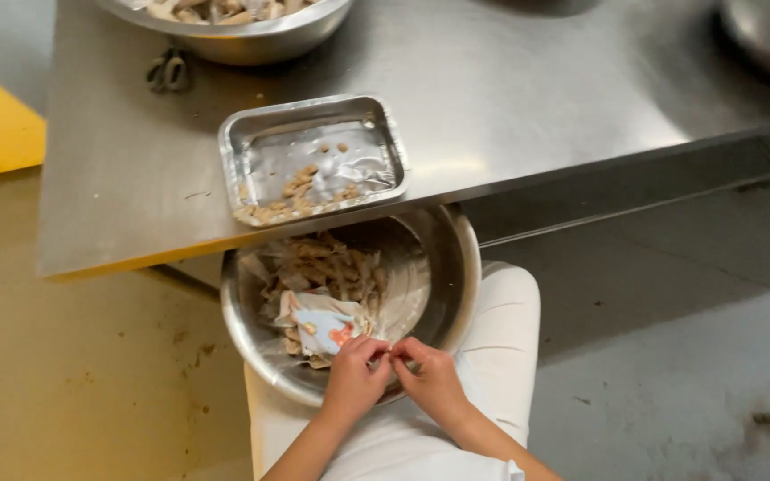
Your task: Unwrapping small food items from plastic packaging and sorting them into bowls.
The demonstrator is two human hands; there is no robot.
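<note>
Both hands, left hand (354,374) and right hand (434,379), meet at the bottom middle, pinching something tiny. They sit over a metal bowl (456,267) of shells. Above it sits a foil tray (314,158).

Taking the steel bowl (456,267) on the lap as the landmark: its far rim is tucked under the tabletop (528,98) edge, so entry from that side is blocked. Just beyond it, the foil tray (241,134) sits at the tabletop's edge, overhanging slightly. Inside the bowl, torn wrappers (318,267) crowd its left half; its right half is bare metal with room to pass. The left hand (354,379) and right hand (434,379), fingers pinched together, occupy the near rim. Farther beyond the bowl, past the tray, scissors (168,69) and a big bowl (251,36) fill the tabletop's far edge; to the right of the tray, the tabletop lies open
</note>
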